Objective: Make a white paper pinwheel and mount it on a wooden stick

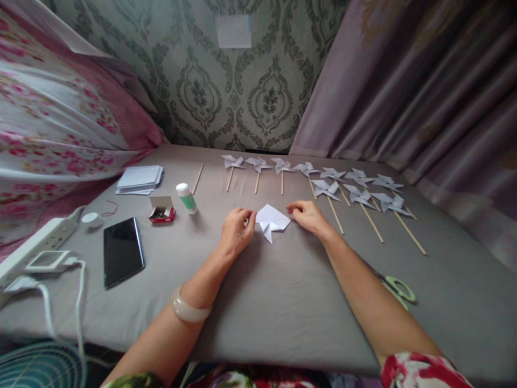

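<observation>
Pinwheel paper point(275, 218), partly folded, sits at the clock's centre on the grey cloth point(299, 307), between the hands. The left hand point(237, 231) pinches its 9 o'clock corner; the right hand's point(309, 215) fingertips are drawn close together by the 3 o'clock corner, though I cannot tell whether they grip it. Stick-mounted pinwheels point(325, 188) spread from 11 to 3 o'clock. Best, I judge, to steady the left corner, curve folds inward without creasing, and guard the 6 o'clock flap.
</observation>
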Demonstrator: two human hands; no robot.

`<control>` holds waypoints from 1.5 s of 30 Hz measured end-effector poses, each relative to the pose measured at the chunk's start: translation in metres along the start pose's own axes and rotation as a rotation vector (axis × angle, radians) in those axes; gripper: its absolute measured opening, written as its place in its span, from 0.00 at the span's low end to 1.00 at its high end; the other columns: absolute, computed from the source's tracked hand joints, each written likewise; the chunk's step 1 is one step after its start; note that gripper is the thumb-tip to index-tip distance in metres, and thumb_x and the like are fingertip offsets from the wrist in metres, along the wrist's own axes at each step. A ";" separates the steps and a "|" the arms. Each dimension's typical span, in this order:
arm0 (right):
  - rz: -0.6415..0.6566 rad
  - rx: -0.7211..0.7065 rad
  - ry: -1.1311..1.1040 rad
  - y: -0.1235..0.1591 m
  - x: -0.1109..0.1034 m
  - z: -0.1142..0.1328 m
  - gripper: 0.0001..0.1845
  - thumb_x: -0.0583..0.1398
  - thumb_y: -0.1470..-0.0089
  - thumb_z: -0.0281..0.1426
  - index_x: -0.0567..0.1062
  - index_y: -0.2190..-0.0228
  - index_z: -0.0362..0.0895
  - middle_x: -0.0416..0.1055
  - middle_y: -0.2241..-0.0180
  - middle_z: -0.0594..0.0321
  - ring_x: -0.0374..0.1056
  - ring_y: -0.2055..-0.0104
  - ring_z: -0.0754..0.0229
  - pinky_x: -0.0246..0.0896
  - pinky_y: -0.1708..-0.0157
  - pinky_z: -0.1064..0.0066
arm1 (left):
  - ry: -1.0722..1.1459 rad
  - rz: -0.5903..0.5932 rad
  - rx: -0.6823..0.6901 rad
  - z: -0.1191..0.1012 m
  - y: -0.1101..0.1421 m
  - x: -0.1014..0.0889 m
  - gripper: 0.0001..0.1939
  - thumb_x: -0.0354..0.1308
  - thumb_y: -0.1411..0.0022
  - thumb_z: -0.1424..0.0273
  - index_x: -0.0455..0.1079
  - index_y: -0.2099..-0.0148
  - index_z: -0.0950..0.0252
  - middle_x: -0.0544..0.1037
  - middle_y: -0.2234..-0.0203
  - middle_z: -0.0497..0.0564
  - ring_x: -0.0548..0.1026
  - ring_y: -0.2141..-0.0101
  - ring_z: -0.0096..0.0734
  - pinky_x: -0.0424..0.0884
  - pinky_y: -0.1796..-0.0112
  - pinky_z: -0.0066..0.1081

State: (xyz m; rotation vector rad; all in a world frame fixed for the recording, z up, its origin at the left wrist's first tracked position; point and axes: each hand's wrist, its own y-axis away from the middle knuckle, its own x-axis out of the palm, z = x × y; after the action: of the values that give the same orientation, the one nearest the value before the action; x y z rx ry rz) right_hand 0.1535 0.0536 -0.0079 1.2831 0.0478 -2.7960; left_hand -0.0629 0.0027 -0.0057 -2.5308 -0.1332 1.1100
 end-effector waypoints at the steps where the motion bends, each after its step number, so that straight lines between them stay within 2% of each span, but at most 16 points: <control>1: -0.014 0.010 -0.001 0.002 0.001 -0.005 0.19 0.51 0.48 0.21 0.78 0.59 0.38 0.79 0.63 0.55 0.74 0.62 0.60 0.66 0.60 0.72 | -0.018 0.051 -0.003 -0.003 0.002 -0.001 0.15 0.49 0.36 0.67 0.75 0.64 0.67 0.77 0.72 0.53 0.73 0.70 0.30 0.65 0.67 0.27; 6: -0.032 -0.008 -0.004 0.014 0.007 -0.013 0.21 0.53 0.49 0.21 0.75 0.54 0.38 0.78 0.60 0.55 0.73 0.63 0.61 0.65 0.58 0.72 | -0.132 0.328 0.028 -0.020 0.013 -0.003 0.16 0.49 0.35 0.62 0.75 0.58 0.63 0.78 0.75 0.51 0.74 0.73 0.30 0.61 0.72 0.26; 10: -0.038 -0.042 0.010 0.026 0.011 -0.007 0.20 0.54 0.50 0.21 0.74 0.54 0.38 0.76 0.58 0.54 0.72 0.65 0.61 0.64 0.59 0.70 | -0.204 0.391 0.103 -0.021 0.016 -0.002 0.13 0.53 0.38 0.64 0.74 0.54 0.61 0.79 0.70 0.51 0.75 0.69 0.32 0.64 0.69 0.26; 15: -0.037 -0.050 0.101 0.041 0.010 0.000 0.17 0.55 0.48 0.26 0.75 0.56 0.39 0.76 0.62 0.56 0.70 0.67 0.61 0.62 0.62 0.71 | -0.234 0.345 0.117 -0.011 0.012 -0.002 0.12 0.54 0.38 0.68 0.74 0.54 0.61 0.78 0.66 0.52 0.75 0.65 0.34 0.68 0.65 0.28; 20: -0.006 -0.013 0.136 0.058 0.007 0.011 0.14 0.56 0.48 0.29 0.76 0.60 0.41 0.77 0.67 0.57 0.70 0.68 0.60 0.61 0.65 0.71 | -0.221 0.221 0.119 0.006 0.008 0.003 0.12 0.52 0.37 0.69 0.74 0.55 0.63 0.76 0.60 0.56 0.75 0.58 0.38 0.70 0.58 0.33; 24: 0.230 0.010 -0.077 0.063 0.009 0.020 0.12 0.55 0.46 0.32 0.76 0.66 0.41 0.76 0.74 0.59 0.67 0.76 0.63 0.60 0.74 0.72 | -0.203 0.108 0.135 0.013 0.005 0.004 0.13 0.53 0.38 0.72 0.73 0.52 0.64 0.73 0.52 0.58 0.73 0.54 0.39 0.71 0.56 0.35; 26: 0.225 0.021 -0.188 0.058 0.010 0.018 0.13 0.54 0.45 0.33 0.76 0.65 0.41 0.76 0.74 0.59 0.66 0.78 0.63 0.60 0.75 0.72 | -0.218 0.068 0.123 0.011 0.005 0.003 0.13 0.53 0.38 0.71 0.73 0.53 0.65 0.74 0.55 0.58 0.73 0.56 0.39 0.71 0.57 0.35; 29: -0.067 -0.095 -0.122 0.043 0.011 0.008 0.14 0.53 0.45 0.30 0.76 0.60 0.42 0.77 0.63 0.57 0.71 0.66 0.59 0.64 0.64 0.69 | -0.230 0.108 0.144 0.003 0.007 0.002 0.11 0.51 0.36 0.70 0.74 0.58 0.65 0.76 0.64 0.55 0.74 0.61 0.37 0.71 0.59 0.34; 31: -0.165 -0.204 0.005 0.033 0.013 -0.001 0.19 0.52 0.45 0.27 0.74 0.54 0.43 0.75 0.54 0.55 0.68 0.54 0.55 0.61 0.54 0.63 | -0.225 0.194 0.213 -0.004 0.010 0.003 0.10 0.51 0.36 0.70 0.74 0.58 0.63 0.77 0.67 0.53 0.74 0.63 0.35 0.70 0.60 0.32; 34: -0.147 -0.253 0.164 0.023 0.019 -0.008 0.24 0.49 0.43 0.27 0.68 0.46 0.43 0.71 0.49 0.52 0.61 0.44 0.49 0.54 0.46 0.55 | -0.243 0.343 0.359 -0.014 0.016 0.007 0.12 0.50 0.35 0.71 0.72 0.54 0.62 0.76 0.64 0.53 0.74 0.61 0.35 0.70 0.58 0.32; 37: -0.088 -0.298 0.244 0.021 0.024 -0.008 0.26 0.48 0.41 0.27 0.63 0.42 0.44 0.68 0.46 0.51 0.58 0.42 0.50 0.50 0.45 0.54 | -0.322 0.438 0.415 -0.019 0.019 0.008 0.14 0.49 0.34 0.69 0.70 0.49 0.62 0.75 0.64 0.55 0.72 0.60 0.37 0.70 0.59 0.34; 40: -0.062 -0.329 0.309 0.026 0.024 -0.004 0.25 0.48 0.40 0.28 0.63 0.41 0.44 0.68 0.45 0.52 0.58 0.43 0.50 0.48 0.44 0.55 | -0.382 0.455 0.394 -0.019 0.017 0.005 0.15 0.47 0.33 0.67 0.70 0.49 0.62 0.74 0.64 0.55 0.72 0.61 0.38 0.70 0.59 0.35; 45: -0.080 -0.307 0.390 0.039 0.015 0.004 0.23 0.49 0.39 0.30 0.64 0.44 0.40 0.70 0.48 0.51 0.60 0.48 0.48 0.48 0.47 0.55 | -0.413 0.419 0.374 -0.015 0.014 0.001 0.14 0.48 0.34 0.68 0.71 0.51 0.62 0.74 0.64 0.55 0.71 0.61 0.37 0.69 0.60 0.34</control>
State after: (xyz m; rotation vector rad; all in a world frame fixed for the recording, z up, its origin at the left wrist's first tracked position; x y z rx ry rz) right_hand 0.1437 0.0134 -0.0169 1.7402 0.5332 -2.4223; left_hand -0.0521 -0.0142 -0.0023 -2.0162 0.4751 1.6323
